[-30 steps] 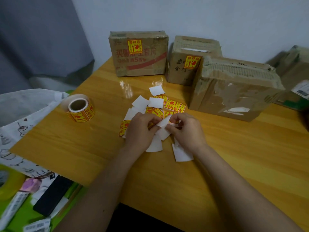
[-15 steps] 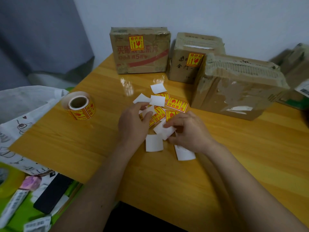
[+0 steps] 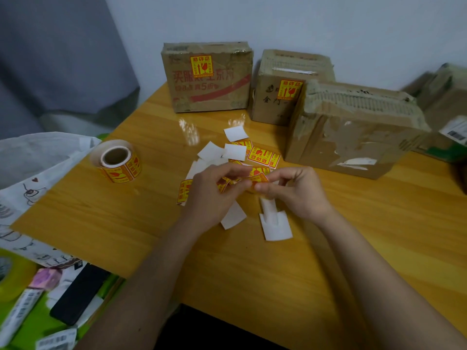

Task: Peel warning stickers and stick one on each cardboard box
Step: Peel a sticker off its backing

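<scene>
A yellow wooden counter point(image 3: 126, 218) stands against a pale wall. Above its middle, the left hand point(image 3: 212, 195) and right hand point(image 3: 300, 190) together pinch one warning sticker point(image 3: 255, 178) over scattered backing papers point(image 3: 233, 215). Three cardboard boxes point(image 3: 207, 79) stand far; two bear stickers. A sticker roll point(image 3: 118, 161) sits left.

Sticker roll point(image 3: 118, 161) — yellow labels with red print, white liner edge. Loose stickers point(image 3: 263, 156) — yellow, red border and symbols; backing squares point(image 3: 235, 133) plain white. Table point(image 3: 106, 218): orange-yellow wood grain. Left box point(image 3: 207, 97): brown cardboard, faded red lettering and a red stripe, yellow-red label. Large box point(image 3: 353, 137): brown, pale torn patches. Wall point(image 3: 278, 18): pale blue-grey.
</scene>
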